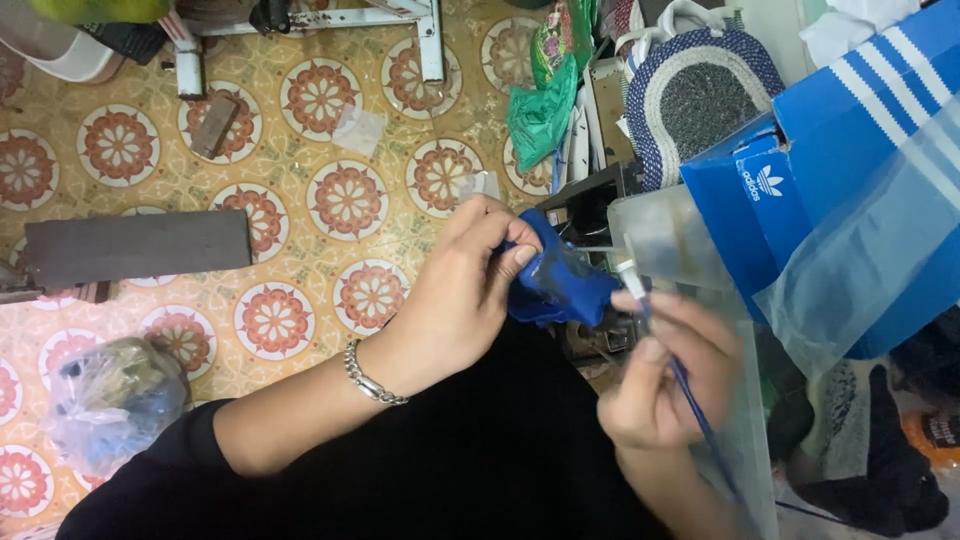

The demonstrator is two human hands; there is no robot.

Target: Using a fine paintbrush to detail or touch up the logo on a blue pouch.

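Crumpled glossy blue piece (560,285), perhaps cloth, pinched at its left edge; thin blue-handled brush (690,395), angled, tip touching it.

Cluttered home workroom, patterned floor tiles (300,150), braided rug (700,90), blue shoebox (850,150)

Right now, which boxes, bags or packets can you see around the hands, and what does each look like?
Blue cardboard box: right of the hands, white stripes and a white logo.
Clear plastic bag: hanging over that box's front.
Green plastic bag: top centre, crumpled.
Knotted clear bag: lower left on the tiled floor, with dark contents.
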